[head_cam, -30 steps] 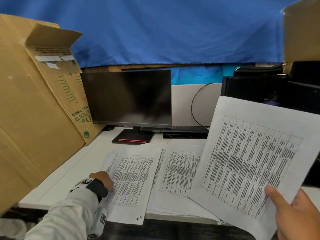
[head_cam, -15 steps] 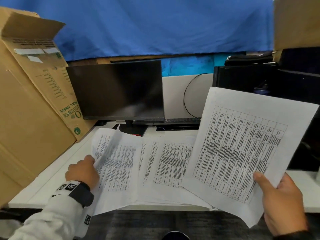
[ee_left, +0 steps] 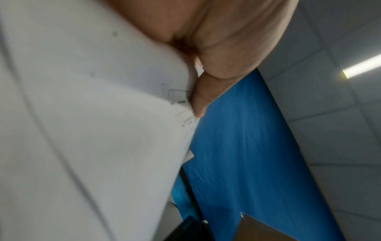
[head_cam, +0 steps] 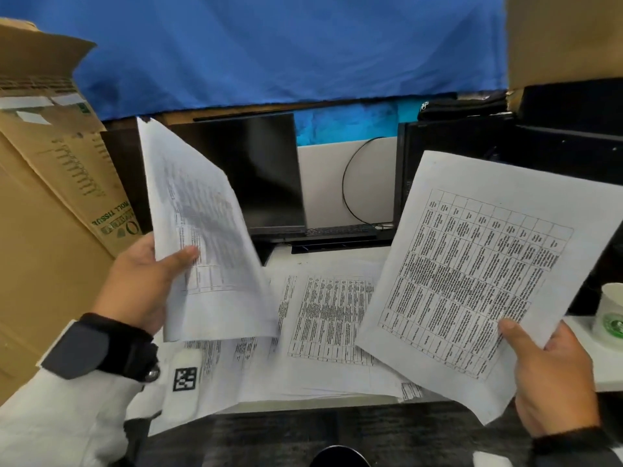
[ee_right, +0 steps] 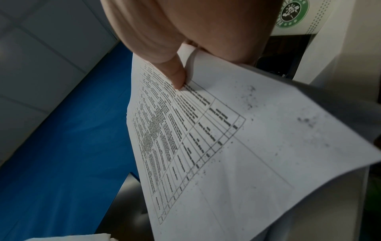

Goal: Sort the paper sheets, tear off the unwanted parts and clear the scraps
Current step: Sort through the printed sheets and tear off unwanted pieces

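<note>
My left hand [head_cam: 145, 284] pinches a printed sheet [head_cam: 205, 237] by its left edge and holds it upright above the desk, thumb on the printed face. The left wrist view shows that thumb [ee_left: 203, 91] pressed on the same sheet [ee_left: 92, 130]. On the right, my right hand [head_cam: 553, 375] grips another table-printed sheet [head_cam: 472, 274] at its lower corner, tilted toward me; the right wrist view shows the thumb [ee_right: 173, 71] on this sheet [ee_right: 216, 138]. More printed sheets [head_cam: 330, 318] lie overlapping on the white desk [head_cam: 606, 372].
A dark monitor [head_cam: 256, 176] stands behind the papers, with a keyboard [head_cam: 340, 230] at its base. A large cardboard box [head_cam: 43, 203] leans at the left. A paper cup [head_cam: 612, 315] sits at the right edge, black equipment [head_cam: 505, 156] behind it.
My left hand has lifted a sheet off the desk pile and raised it upright in front of the monitor. The right hand keeps holding its sheet.
</note>
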Available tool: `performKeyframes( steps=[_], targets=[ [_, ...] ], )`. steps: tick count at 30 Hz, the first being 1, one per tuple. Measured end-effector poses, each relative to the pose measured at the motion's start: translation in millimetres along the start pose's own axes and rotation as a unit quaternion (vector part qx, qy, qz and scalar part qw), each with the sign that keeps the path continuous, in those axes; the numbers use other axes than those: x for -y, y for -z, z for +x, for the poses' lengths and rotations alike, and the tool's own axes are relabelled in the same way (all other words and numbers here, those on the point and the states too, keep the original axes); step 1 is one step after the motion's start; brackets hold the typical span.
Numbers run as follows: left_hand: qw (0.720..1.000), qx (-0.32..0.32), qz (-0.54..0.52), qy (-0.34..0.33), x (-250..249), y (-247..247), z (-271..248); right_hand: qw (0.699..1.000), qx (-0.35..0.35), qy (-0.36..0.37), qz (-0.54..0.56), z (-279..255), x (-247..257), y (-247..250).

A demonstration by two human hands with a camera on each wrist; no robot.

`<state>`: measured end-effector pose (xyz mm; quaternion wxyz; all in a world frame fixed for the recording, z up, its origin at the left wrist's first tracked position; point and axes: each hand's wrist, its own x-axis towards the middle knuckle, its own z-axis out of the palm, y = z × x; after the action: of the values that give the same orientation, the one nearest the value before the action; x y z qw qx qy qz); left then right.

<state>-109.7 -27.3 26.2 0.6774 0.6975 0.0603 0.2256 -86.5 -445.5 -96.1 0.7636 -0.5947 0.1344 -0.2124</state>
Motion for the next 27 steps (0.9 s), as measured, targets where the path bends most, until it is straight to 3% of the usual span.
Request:
performKeyframes(
  steps=[5, 7, 10, 12, 16, 17, 19, 23, 27],
  targets=[
    [0.988, 0.123, -0.065, 0.063, 21.9, -48.2, -3.8, 1.0, -0.022, 0.008, 0.006, 5.4, 1.4, 7.4],
    [0.986, 0.12, -0.002, 0.118, 47.1, -69.1, -3.0, 1.0, -0.027, 0.007, 0.014, 7.8, 3.6, 10.0],
    [0.962, 0.075, 0.201, 0.167, 97.3, -92.2, 7.5, 0.999, -0.031, 0.001, 0.027, 10.0, 9.0, 12.6],
    [0.922, 0.078, 0.335, 0.175, 127.0, -101.4, 19.8, 0.999, -0.036, 0.004, 0.038, 10.7, 12.5, 13.9],
    [0.792, 0.108, 0.576, 0.172, 154.4, -117.9, 31.5, 0.998, -0.059, 0.005, 0.031, 14.0, 14.3, 17.7],
    [0.772, 0.107, 0.606, 0.16, 153.7, -122.3, 29.2, 0.998, -0.061, 0.002, 0.028, 14.6, 15.1, 18.2],
    [0.762, 0.115, 0.622, 0.139, 155.9, -129.1, 25.8, 0.998, -0.064, -0.005, 0.026, 15.5, 14.5, 19.4],
    [0.778, 0.131, 0.603, 0.12, 158.5, -125.8, 22.7, 0.998, -0.064, -0.001, 0.016, 15.5, 9.9, 19.5],
    [0.773, 0.118, 0.612, 0.123, 152.6, -124.5, 17.7, 0.999, -0.045, -0.001, 0.001, 10.4, 8.8, 14.5]
  ],
)
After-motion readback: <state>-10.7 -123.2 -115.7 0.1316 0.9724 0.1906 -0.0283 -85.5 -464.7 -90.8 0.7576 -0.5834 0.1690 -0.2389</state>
